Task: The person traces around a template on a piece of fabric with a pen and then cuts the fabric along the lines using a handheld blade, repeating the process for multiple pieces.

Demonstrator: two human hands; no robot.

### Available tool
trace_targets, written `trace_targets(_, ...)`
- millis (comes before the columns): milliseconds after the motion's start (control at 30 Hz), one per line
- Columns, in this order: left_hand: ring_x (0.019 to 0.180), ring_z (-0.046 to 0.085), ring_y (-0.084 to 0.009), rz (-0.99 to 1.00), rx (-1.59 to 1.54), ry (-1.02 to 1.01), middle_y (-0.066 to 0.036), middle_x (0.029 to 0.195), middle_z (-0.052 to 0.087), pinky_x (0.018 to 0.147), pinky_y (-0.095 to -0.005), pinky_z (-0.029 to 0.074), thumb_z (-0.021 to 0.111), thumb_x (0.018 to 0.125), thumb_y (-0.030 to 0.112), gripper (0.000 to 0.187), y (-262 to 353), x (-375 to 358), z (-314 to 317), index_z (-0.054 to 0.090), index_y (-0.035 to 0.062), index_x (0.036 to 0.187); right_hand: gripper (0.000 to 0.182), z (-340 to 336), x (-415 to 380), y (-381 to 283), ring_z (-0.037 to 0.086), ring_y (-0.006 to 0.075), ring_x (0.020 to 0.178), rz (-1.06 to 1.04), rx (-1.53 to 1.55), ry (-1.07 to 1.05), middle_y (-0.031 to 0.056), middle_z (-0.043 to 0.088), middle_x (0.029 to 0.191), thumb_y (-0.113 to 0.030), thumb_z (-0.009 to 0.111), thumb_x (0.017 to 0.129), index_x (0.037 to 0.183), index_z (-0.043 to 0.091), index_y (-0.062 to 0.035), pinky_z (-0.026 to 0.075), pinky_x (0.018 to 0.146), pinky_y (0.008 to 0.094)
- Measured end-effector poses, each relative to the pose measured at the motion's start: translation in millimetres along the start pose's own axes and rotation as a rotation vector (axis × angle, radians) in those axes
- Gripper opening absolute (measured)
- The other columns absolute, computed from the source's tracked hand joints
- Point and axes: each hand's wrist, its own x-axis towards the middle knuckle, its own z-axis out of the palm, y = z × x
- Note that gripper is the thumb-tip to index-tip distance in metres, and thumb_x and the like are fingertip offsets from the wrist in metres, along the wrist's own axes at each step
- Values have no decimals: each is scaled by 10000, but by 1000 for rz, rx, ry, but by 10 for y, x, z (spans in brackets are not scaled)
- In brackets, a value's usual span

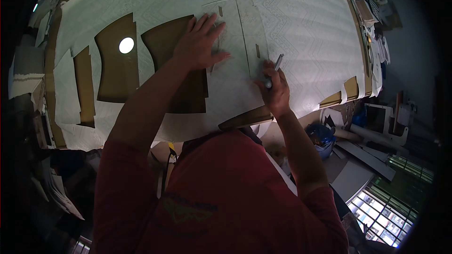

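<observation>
At the near edge of the scene, a red short-sleeved shirt is seen, with both bare arms stretched forward over a wide work table. The table is covered by a pale green patterned fabric sheet, out of which several shapes are cut, so that brown board shows through. Just beyond the near edge, a slim silver pen-like tool is clamped in the closed fingers of the right hand, its tip set on a whitish flat pattern template. Left of it, the template is pressed down by the left hand, laid flat with fingers spread apart. Farther right, cluttered papers are stacked along the table's edge.
</observation>
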Motion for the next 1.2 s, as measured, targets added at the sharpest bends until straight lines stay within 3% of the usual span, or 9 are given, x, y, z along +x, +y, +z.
trace_targets(200, 1546, 302, -396, 8, 3, -20, -192, 1667, 336, 1260, -590, 214, 657, 889, 691, 845, 11, 0, -8, 486, 214, 1565, 488, 9, -3, 15, 599, 435, 1293, -22, -11, 15, 216, 672, 1353, -79, 877, 777, 1146, 557, -62, 516, 1063, 493)
trace_targets(333, 1555, 287, -394, 7, -13, -16, -186, 1674, 328, 1259, -593, 214, 670, 888, 668, 837, 17, 2, -9, 489, 207, 1563, 483, 0, 4, -6, 601, 436, 1289, -13, -7, 16, 218, 674, 1345, -72, 876, 774, 1140, 560, -59, 523, 1053, 489)
trace_targets(433, 1526, 321, -417, 19, -19, 0, -207, 1650, 353, 1248, -598, 230, 682, 893, 623, 793, 51, 45, -53, 524, 182, 1533, 470, 1, 8, -10, 607, 437, 1280, -6, -11, 10, 219, 675, 1338, -71, 875, 775, 1128, 565, -55, 533, 1042, 480)
trace_targets(633, 1432, 367, -513, -25, 65, -201, -303, 1563, 403, 1226, -578, 278, 699, 898, 559, 731, 138, 252, -81, 589, 85, 1443, 446, -8, 27, -40, 620, 424, 1265, -11, -20, 20, 210, 682, 1328, -84, 875, 784, 1113, 575, -59, 538, 1038, 473)
trace_targets(700, 1437, 348, -531, 19, 9, 2, -314, 1557, 402, 1222, -565, 298, 708, 897, 547, 727, 133, 147, 14, 592, 66, 1430, 445, -9, 28, -58, 622, 418, 1263, -13, -20, 30, 204, 684, 1326, -90, 875, 788, 1117, 577, -64, 539, 1037, 472)
trace_targets(800, 1443, 346, -520, 51, -16, 112, -310, 1553, 405, 1217, -563, 313, 708, 904, 538, 716, 108, 75, 82, 593, 60, 1424, 444, -10, 27, -53, 623, 417, 1262, -10, -24, 27, 202, 684, 1326, -99, 875, 793, 1119, 576, -64, 541, 1034, 471)
trace_targets(1200, 1450, 348, -516, 59, -42, 153, -313, 1556, 405, 1211, -571, 325, 723, 894, 542, 730, 81, 60, 149, 593, 53, 1421, 458, -15, 19, -19, 635, 423, 1254, -18, -7, 12, 213, 675, 1346, -94, 868, 808, 1143, 557, -65, 540, 1037, 463)
